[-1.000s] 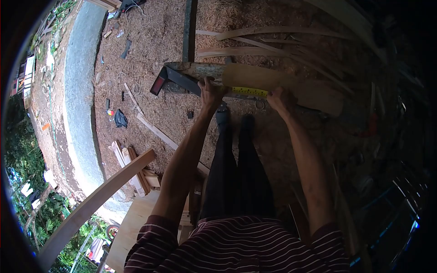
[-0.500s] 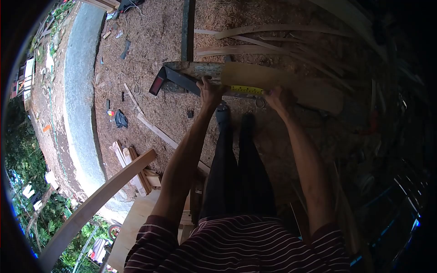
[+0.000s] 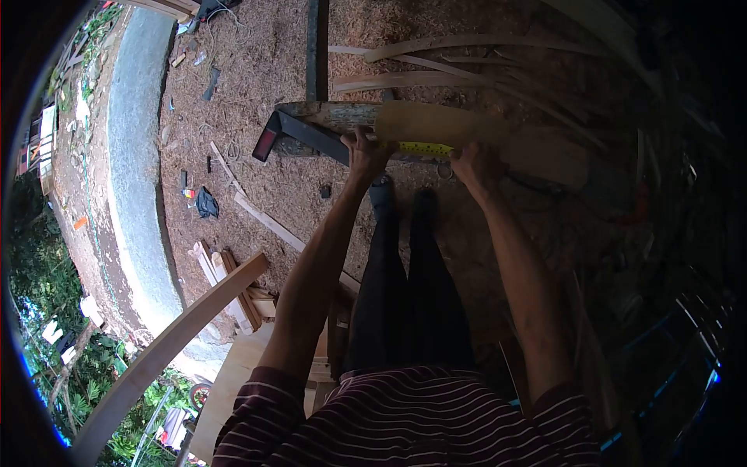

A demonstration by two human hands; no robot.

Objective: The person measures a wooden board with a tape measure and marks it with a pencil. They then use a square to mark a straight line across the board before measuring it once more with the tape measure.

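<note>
A yellow tape measure is stretched along the near edge of a light wooden board. My left hand closes on the tape's left end, at the board's left corner. My right hand pinches the tape farther right, its thumb against the board's edge. The board lies on a weathered timber. Left of my left hand is a dark, L-shaped piece with a reddish panel at its short end. The tape's case does not show.
Long thin wood strips lie on the shavings-covered ground beyond the board. A dark beam meets the timber. To the left are a concrete edge, a black bag and a long plank with stacked offcuts.
My left hand has shifted slightly and its raised fingers have come down closer to the board's edge. The tape and right hand stay nearly in place.
</note>
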